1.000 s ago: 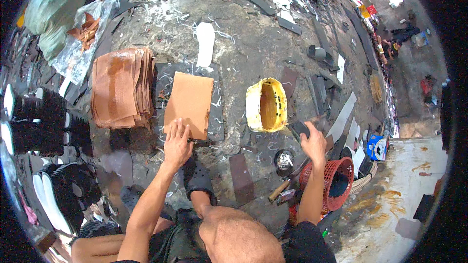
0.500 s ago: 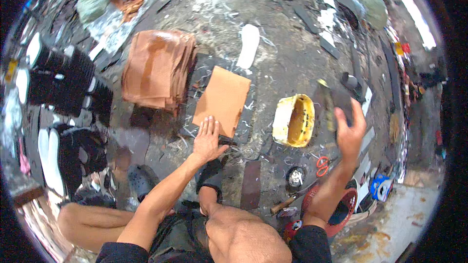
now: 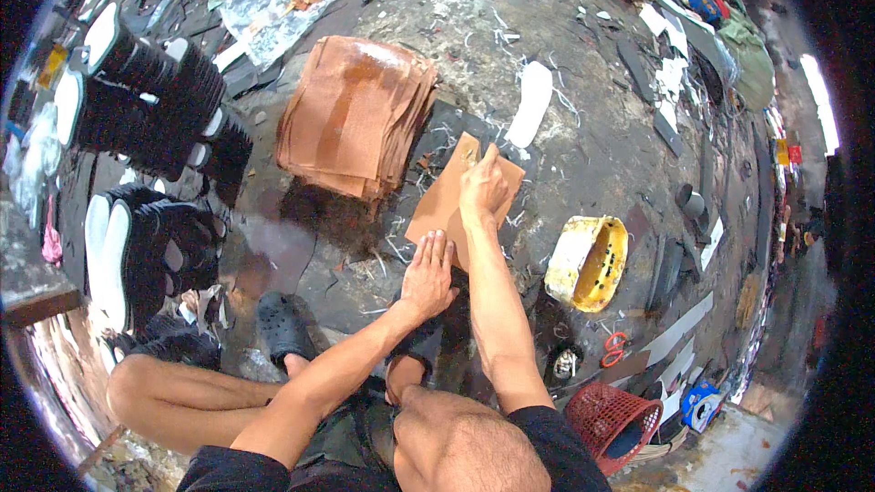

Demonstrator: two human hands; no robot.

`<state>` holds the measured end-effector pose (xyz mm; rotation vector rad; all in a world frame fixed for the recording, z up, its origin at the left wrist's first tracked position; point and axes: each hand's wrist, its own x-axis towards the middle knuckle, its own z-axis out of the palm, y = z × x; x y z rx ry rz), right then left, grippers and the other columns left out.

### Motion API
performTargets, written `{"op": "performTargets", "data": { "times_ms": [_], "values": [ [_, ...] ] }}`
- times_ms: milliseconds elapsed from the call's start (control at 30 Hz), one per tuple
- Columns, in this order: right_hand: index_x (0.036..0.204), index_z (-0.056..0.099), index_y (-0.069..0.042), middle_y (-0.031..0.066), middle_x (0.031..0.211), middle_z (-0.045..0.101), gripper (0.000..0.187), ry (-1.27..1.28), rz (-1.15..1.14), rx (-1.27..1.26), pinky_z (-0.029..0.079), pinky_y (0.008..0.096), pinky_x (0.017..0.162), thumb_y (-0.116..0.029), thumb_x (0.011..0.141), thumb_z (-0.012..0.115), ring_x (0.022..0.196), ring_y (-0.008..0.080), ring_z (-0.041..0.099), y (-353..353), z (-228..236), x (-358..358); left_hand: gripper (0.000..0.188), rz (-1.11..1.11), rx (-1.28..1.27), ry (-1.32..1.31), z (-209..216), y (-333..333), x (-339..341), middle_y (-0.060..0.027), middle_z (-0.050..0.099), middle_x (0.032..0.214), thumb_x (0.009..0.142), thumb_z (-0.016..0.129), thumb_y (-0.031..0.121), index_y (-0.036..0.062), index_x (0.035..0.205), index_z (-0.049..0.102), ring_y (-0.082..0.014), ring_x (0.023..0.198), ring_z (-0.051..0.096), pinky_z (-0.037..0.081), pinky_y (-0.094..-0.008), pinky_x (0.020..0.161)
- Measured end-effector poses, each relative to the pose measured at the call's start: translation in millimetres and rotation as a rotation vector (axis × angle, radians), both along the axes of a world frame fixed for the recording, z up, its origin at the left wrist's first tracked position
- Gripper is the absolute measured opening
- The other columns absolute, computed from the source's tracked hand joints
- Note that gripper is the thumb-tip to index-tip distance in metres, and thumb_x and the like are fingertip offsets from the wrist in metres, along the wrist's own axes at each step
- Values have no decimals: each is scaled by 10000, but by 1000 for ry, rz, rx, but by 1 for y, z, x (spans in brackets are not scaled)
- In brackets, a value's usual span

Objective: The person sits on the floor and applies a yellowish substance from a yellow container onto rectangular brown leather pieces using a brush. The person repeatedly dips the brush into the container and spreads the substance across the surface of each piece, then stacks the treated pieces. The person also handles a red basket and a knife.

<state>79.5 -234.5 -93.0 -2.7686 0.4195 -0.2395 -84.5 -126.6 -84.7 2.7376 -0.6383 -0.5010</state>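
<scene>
A tan rectangular sheet, probably leather or board, lies on a dark mat on the ground in front of me. My left hand rests flat on its near left edge with the fingers stretched out. Over the sheet's far right part my right hand is closed, pressing down. Something small with a yellowish end shows beside its fingers, but the fist hides most of it. To the right stands a white tub, smeared yellow, with yellow stuff inside.
A stack of brown sheets sits behind the left hand. A white insole shape lies beyond the sheet. Stacked black soles fill the left side. Orange-handled scissors and a red basket are at the right.
My right hand has swung from right of the tub leftward onto the sheet. My left hand stays on the sheet. The whole view has shifted, moving things rightward in the picture.
</scene>
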Motion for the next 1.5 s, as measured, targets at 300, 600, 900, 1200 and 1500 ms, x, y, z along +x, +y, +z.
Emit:
{"op": "performTargets", "data": {
  "times_ms": [300,600,900,1200,1500],
  "values": [
    [1277,589,-204,179,982,712,391,247,377,-61,528,530,780,-228,887,602,901,405,681,-53,21,48,854,22,-192,-33,-7,8,-1,-277,292,1542,819,708,420,-55,1444,373,-392,1458,253,160,-459,1221],
    [1191,626,-208,171,942,710,299,246,680,76,532,525,738,-220,893,599,861,398,686,-33,8,-31,568,-16,-328,-133,-12,18,-29,-177,411,1497,824,675,278,54,1328,542,-396,1358,398,288,-479,1165],
    [1132,673,-205,123,989,726,269,177,855,94,544,459,717,-154,899,550,870,348,691,12,23,-136,321,-108,-501,55,13,-8,-88,-140,634,1185,801,674,211,31,1066,666,-344,1149,546,475,-445,972],
    [1196,629,25,121,1150,672,328,-336,182,607,469,331,954,-125,908,680,1074,197,610,-117,192,-137,440,141,-510,66,7,14,-50,-137,540,1405,848,651,190,95,1273,596,-363,1053,643,546,-459,863],
    [1138,664,62,273,1110,679,443,33,-322,305,511,384,919,-149,766,780,1045,333,687,-242,124,-148,594,104,-228,217,0,-4,-6,-142,457,1481,870,652,281,56,1386,461,-400,980,669,560,-495,820]
  ]
}}
